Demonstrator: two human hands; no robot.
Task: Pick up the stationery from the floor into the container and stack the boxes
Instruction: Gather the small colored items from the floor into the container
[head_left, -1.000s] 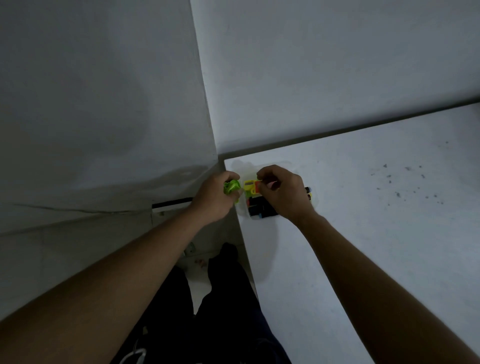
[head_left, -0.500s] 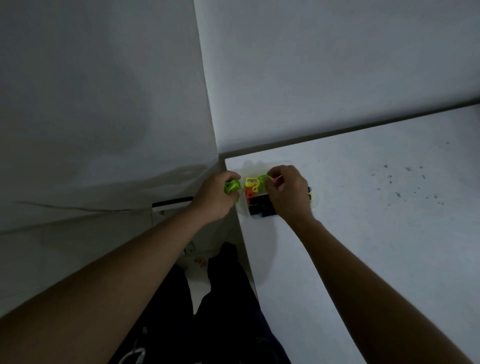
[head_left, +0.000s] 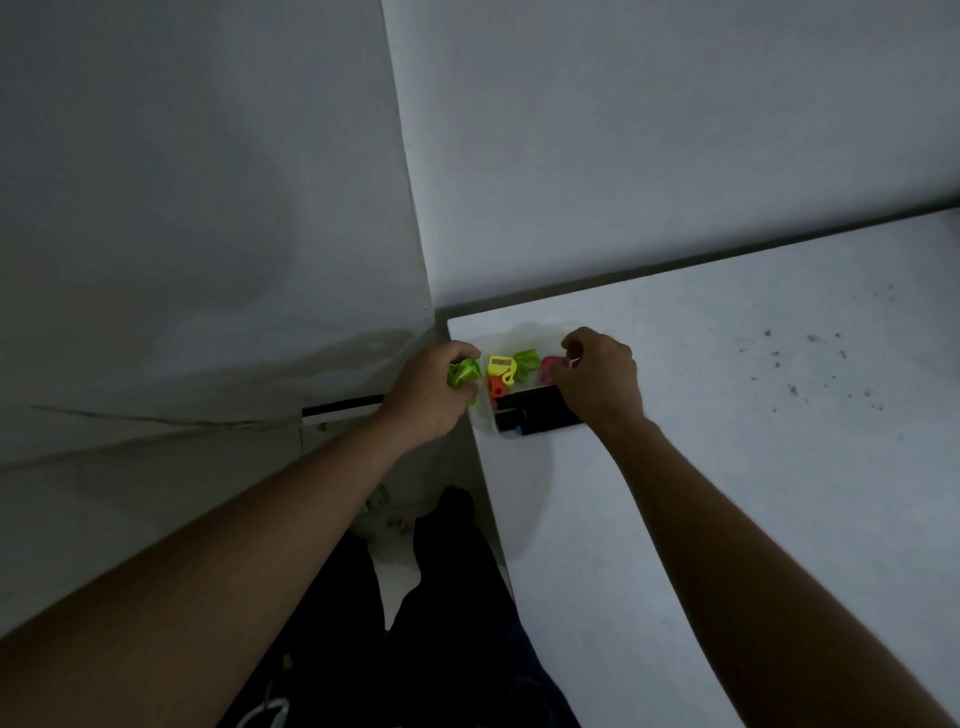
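A clear container (head_left: 485, 415) stands at the left corner of a white table (head_left: 727, 467). Inside it lie a yellow piece (head_left: 500, 368), a green piece (head_left: 527, 359), an orange piece (head_left: 496, 387) and black items (head_left: 537, 410). My left hand (head_left: 428, 395) is at the container's left rim, closed around green stationery pieces (head_left: 462, 373). My right hand (head_left: 602, 382) is over the container's right side, fingers pinched on a pink piece (head_left: 549, 366). Part of the container is hidden under my right hand.
White walls meet in a corner (head_left: 415, 208) just behind the table. My dark-trousered legs (head_left: 447, 597) stand in the narrow gap between the left wall and the table edge. Small dark specks (head_left: 805, 374) mark the table at the right.
My right hand has shifted to the right across the container, uncovering the yellow and green pieces, and now pinches a pink piece. My left hand has stayed put with its green pieces.
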